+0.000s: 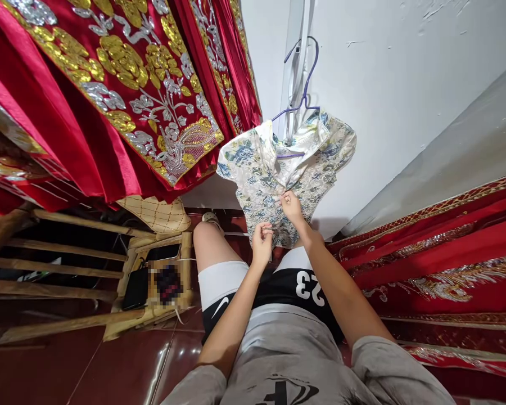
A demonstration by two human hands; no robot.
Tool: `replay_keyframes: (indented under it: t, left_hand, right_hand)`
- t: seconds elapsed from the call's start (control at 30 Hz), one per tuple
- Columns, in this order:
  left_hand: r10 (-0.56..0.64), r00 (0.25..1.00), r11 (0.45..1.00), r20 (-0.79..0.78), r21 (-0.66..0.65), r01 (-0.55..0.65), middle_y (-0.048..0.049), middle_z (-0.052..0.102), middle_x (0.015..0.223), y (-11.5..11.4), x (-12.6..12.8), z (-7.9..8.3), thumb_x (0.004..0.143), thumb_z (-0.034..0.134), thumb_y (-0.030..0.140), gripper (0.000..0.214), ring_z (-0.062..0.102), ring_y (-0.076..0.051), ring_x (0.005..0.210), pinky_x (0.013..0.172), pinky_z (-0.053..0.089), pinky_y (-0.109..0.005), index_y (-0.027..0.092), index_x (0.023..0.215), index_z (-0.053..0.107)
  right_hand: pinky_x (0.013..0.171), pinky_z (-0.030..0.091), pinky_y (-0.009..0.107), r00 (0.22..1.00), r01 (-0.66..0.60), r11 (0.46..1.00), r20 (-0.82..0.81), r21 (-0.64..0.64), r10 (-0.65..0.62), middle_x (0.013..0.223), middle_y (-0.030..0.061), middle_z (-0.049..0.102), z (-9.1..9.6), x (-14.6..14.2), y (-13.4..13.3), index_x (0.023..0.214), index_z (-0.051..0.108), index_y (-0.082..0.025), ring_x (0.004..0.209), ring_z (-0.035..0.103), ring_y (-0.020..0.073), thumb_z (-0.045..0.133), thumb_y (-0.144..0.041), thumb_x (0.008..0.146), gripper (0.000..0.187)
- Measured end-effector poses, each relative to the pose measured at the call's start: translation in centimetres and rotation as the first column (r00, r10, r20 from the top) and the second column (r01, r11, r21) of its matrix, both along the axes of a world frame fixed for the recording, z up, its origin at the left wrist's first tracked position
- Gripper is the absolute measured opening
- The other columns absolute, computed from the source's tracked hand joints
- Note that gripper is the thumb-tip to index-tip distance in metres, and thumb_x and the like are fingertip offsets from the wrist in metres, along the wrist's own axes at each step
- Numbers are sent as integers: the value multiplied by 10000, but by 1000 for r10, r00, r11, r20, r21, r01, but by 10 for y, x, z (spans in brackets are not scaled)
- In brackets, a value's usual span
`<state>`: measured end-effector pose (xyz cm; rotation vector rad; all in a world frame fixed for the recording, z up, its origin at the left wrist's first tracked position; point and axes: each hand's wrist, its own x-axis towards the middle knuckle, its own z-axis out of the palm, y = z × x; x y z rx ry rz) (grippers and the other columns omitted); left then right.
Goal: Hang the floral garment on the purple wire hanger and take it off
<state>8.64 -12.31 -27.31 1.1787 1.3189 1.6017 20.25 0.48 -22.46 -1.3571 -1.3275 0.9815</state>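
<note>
A short-sleeved blouse [259, 185] in cream with blue and green flowers hangs in front of me on a purple hanger [306, 93]. Its collar is open at the neck, with the hanger's lower bar showing inside. Just below the collar, my right hand [292, 207] pinches the cloth at the blouse's front. Lower and to the left, my left hand [262, 239] is closed with its fingers curled together in front of the blouse. What lies between those fingertips, if anything, is too small to make out.
Red garments with gold and silver sequins [152, 84] hang at the left, and more red embroidered cloth [438, 270] is at the right. A wooden slatted bench [59, 247] stands on the left, holding a black phone-like object [135, 288]. Behind the blouse is a white wall [383, 101].
</note>
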Motion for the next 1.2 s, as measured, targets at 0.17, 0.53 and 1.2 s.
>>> replay_keyframes:
  t: [0.17, 0.53, 1.2]
  left_hand:
    - [8, 999, 1000, -45, 1, -8, -80, 695, 1034, -2, -5, 1, 862, 530, 160, 189, 660, -154, 826, 840, 537, -322, 180, 1039, 594]
    - [11, 945, 975, -327, 215, 63, -78, 678, 1021, 15, 2, 36, 936, 536, 228, 128, 640, -217, 988, 912, 492, -354, 200, 1031, 617]
    - [63, 860, 828, -506, 507, 238, -88, 659, 1095, 68, -15, 169, 1058, 430, 395, 391, 650, -222, 1028, 942, 500, -388, 244, 1418, 450]
  right_hand:
    - [565, 377, 261, 988, -23, 998, -156, -56, 14, 666, -13, 608, 6, 1, -8, 726, 492, -230, 559, 482, 129, 615, -355, 764, 180]
    - [459, 275, 264, 924, -224, 971, -334, -85, 184, 515, -17, 524, 36, -6, -101, 618, 565, -218, 460, 397, 116, 581, -349, 747, 184]
    - [423, 301, 155, 884, -198, 914, -337, 354, 322, 632, -46, 484, 198, 11, -44, 825, 552, -192, 488, 434, 41, 644, -351, 935, 214]
